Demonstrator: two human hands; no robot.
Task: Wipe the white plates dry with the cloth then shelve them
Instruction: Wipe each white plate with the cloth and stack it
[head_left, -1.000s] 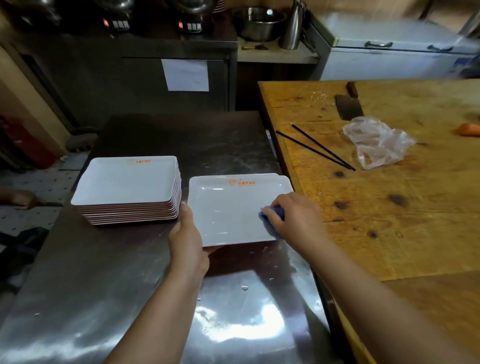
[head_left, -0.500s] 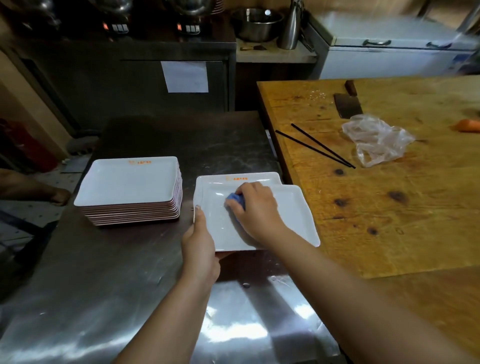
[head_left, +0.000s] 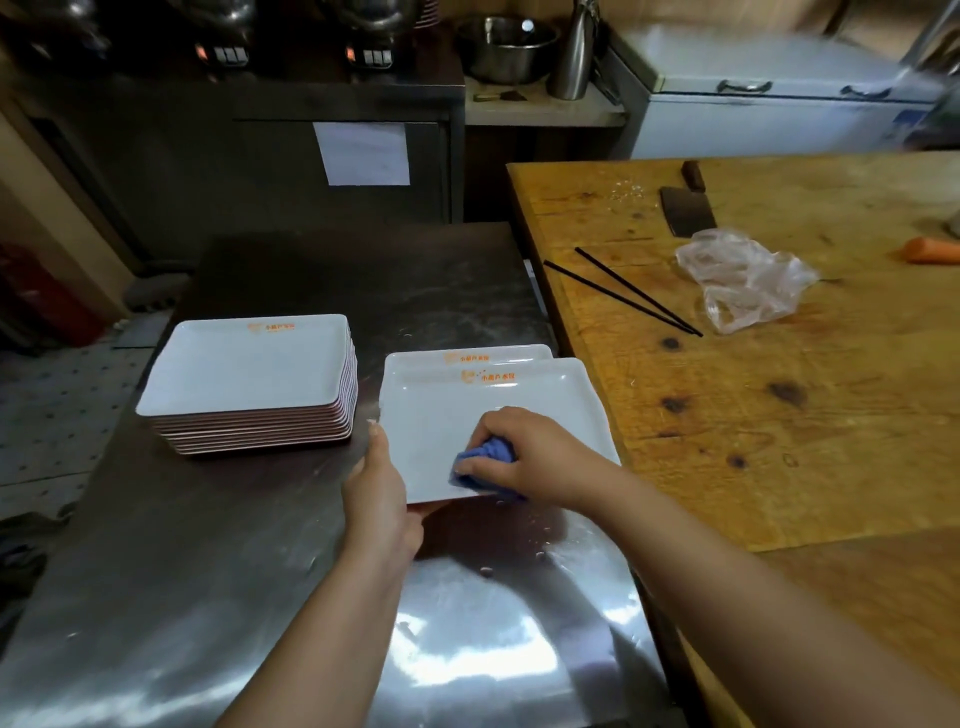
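Observation:
A white rectangular plate with an orange logo is held slightly raised over the steel table. My left hand grips its near left corner. My right hand holds a bunched blue cloth and presses it on the plate's near middle. A second white plate lies beneath, only its far edge showing. To the left stands a stack of several white plates.
The steel table carries water drops near the front. A wooden bench on the right holds black chopsticks, a cleaver, a clear plastic bag and a carrot. Dark cabinets and cookers stand behind.
The right hand with the cloth swept from the plate's right side to its upper left, then down to the near middle. The held plate shifted right, uncovering the plate beneath.

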